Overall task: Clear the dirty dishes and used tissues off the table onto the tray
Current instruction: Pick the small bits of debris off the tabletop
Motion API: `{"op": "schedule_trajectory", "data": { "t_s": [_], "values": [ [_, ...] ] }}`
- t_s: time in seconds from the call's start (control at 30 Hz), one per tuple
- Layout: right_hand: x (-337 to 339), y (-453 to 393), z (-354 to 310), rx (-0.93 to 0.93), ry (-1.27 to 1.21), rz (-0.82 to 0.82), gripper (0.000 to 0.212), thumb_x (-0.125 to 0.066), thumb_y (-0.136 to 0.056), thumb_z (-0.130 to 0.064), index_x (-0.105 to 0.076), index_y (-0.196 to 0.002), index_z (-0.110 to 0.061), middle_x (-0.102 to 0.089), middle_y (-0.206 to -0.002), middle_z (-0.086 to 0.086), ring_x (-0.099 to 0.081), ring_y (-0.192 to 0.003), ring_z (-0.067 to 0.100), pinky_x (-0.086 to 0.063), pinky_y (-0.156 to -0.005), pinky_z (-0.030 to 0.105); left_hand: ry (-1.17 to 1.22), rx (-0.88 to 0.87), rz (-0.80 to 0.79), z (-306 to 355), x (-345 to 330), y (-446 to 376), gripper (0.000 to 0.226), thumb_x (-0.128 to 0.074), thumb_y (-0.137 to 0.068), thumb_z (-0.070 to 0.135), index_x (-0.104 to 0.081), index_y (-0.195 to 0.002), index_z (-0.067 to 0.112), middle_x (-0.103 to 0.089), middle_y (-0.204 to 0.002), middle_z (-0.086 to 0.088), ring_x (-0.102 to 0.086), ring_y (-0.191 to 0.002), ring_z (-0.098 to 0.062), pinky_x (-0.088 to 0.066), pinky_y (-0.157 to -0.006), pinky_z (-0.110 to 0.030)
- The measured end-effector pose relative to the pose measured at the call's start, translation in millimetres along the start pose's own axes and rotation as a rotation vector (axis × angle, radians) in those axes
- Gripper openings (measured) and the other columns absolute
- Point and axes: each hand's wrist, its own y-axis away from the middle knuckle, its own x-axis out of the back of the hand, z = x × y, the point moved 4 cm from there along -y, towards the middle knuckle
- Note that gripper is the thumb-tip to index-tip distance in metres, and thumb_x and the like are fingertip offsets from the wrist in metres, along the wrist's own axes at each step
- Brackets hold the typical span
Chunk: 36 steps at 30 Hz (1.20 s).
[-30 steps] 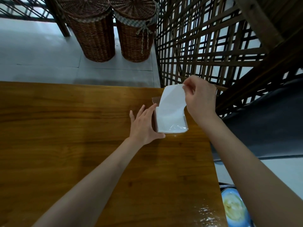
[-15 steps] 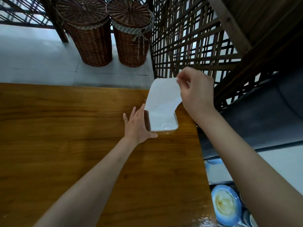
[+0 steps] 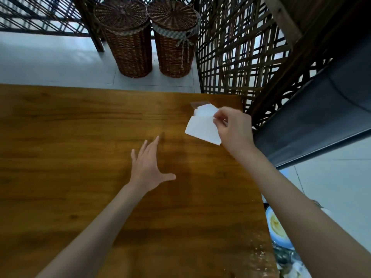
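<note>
My right hand point(image 3: 233, 131) pinches a clean white tissue point(image 3: 201, 130) by its upper edge and holds it above the far right corner of the wooden table point(image 3: 80, 157). Behind the tissue a clear tissue pack point(image 3: 202, 108) lies on the table with white sheets showing at its top. My left hand point(image 3: 148, 167) hovers flat over the table with fingers spread, a hand's width left of the tissue and apart from the pack. A blue plate point(image 3: 278, 227) smeared with yellow sits low beside the table's right edge, partly hidden by my right arm.
Two lidded wicker baskets point(image 3: 130, 37) point(image 3: 174, 37) stand on the floor beyond the table. A dark lattice screen point(image 3: 236, 53) rises behind the far right corner. A dark padded bench point(image 3: 321, 121) runs along the right. Wet smears point(image 3: 259, 251) shine near the table's right edge.
My right hand has pulled the tissue free of the pack and lowered it. My left hand has let go of the pack and drawn back to the left, fingers spread.
</note>
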Motion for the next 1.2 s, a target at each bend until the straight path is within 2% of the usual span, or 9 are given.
{"op": "schedule_trajectory", "data": {
  "t_s": [0.1, 0.33, 0.43, 0.57, 0.7, 0.8, 0.9, 1.07, 1.2],
  "values": [
    [-23, 24, -1, -0.065, -0.037, -0.048, 0.008, -0.063, -0.088, -0.008, -0.07, -0.092, -0.008, -0.07, -0.091, 0.005, -0.056, -0.076, 0.006, -0.046, -0.07, 0.015, -0.073, -0.026, -0.059, -13, -4, 27, 0.131, -0.078, -0.046, 0.068, -0.006, -0.148, 0.028, -0.026, -0.153, 0.004, -0.012, -0.144, -0.019, 0.008, -0.108, -0.045],
    [-84, 65, 2, -0.206, -0.012, -0.195, 0.011, -0.062, -0.088, -0.013, -0.069, -0.097, -0.01, -0.069, -0.094, 0.003, -0.059, -0.082, 0.007, -0.043, -0.07, 0.014, -0.146, -0.083, -0.136, -28, -15, 51, 0.126, -0.069, -0.051, 0.076, -0.004, -0.149, 0.029, -0.017, -0.156, 0.006, -0.004, -0.145, -0.018, 0.011, -0.109, -0.044],
    [-101, 77, 7, -0.261, 0.046, -0.246, 0.027, -0.063, -0.088, -0.017, -0.063, -0.115, -0.012, -0.066, -0.111, 0.004, -0.062, -0.099, 0.015, -0.047, -0.077, 0.019, -0.18, -0.142, -0.124, -29, -18, 55, 0.112, -0.059, -0.063, 0.077, -0.005, -0.149, 0.03, -0.014, -0.157, 0.007, -0.004, -0.145, -0.018, 0.01, -0.11, -0.045],
    [-113, 88, 4, -0.18, 0.186, -0.279, 0.042, -0.061, -0.09, -0.018, -0.052, -0.131, -0.02, -0.052, -0.131, 0.002, -0.048, -0.12, 0.016, -0.044, -0.087, 0.021, -0.188, -0.22, -0.065, -29, -22, 58, 0.08, -0.04, -0.082, 0.062, -0.015, -0.149, 0.024, -0.02, -0.155, 0.003, -0.01, -0.144, -0.022, 0.002, -0.112, -0.046],
    [-132, 95, -8, -0.067, 0.221, -0.292, 0.038, -0.058, -0.092, -0.016, -0.055, -0.129, -0.019, -0.054, -0.127, 0.002, -0.044, -0.118, 0.016, -0.044, -0.089, 0.022, -0.196, -0.19, -0.049, -35, -33, 56, 0.069, -0.032, -0.089, 0.047, -0.017, -0.149, 0.017, -0.018, -0.156, -0.002, -0.008, -0.144, -0.023, 0.002, -0.111, -0.044],
    [-147, 96, -6, -0.138, 0.169, -0.353, 0.036, -0.058, -0.092, -0.016, -0.056, -0.127, -0.017, -0.053, -0.129, 0.003, -0.043, -0.12, 0.017, -0.043, -0.091, 0.025, -0.234, -0.167, -0.06, -35, -42, 56, 0.071, -0.027, -0.087, 0.049, -0.015, -0.149, 0.016, -0.013, -0.157, -0.003, -0.004, -0.145, -0.022, 0.002, -0.111, -0.043],
    [-155, 93, -4, -0.163, 0.141, -0.326, 0.026, -0.059, -0.09, -0.014, -0.065, -0.115, -0.014, -0.058, -0.12, 0.003, -0.048, -0.113, 0.015, -0.042, -0.086, 0.022, -0.26, -0.154, -0.061, -35, -46, 55, 0.073, -0.027, -0.086, 0.05, -0.013, -0.149, 0.017, -0.011, -0.157, -0.003, -0.003, -0.144, -0.022, 0.0, -0.112, -0.042],
    [-160, 107, -7, -0.141, 0.091, -0.304, 0.019, -0.055, -0.092, -0.011, -0.071, -0.103, -0.01, -0.065, -0.101, 0.003, -0.053, -0.096, 0.014, -0.044, -0.076, 0.022, -0.252, -0.172, -0.073, -37, -45, 55, 0.074, -0.03, -0.085, 0.05, -0.014, -0.149, 0.017, -0.012, -0.157, -0.003, -0.004, -0.145, -0.022, -0.003, -0.112, -0.04],
    [-156, 128, -6, -0.105, 0.074, -0.333, 0.021, -0.051, -0.093, -0.008, -0.071, -0.097, -0.008, -0.066, -0.098, 0.005, -0.054, -0.095, 0.016, -0.044, -0.075, 0.023, -0.252, -0.189, -0.083, -38, -43, 56, 0.073, -0.035, -0.086, 0.048, -0.017, -0.149, 0.015, -0.016, -0.157, -0.004, -0.009, -0.144, -0.024, -0.006, -0.112, -0.041]
  ]
}}
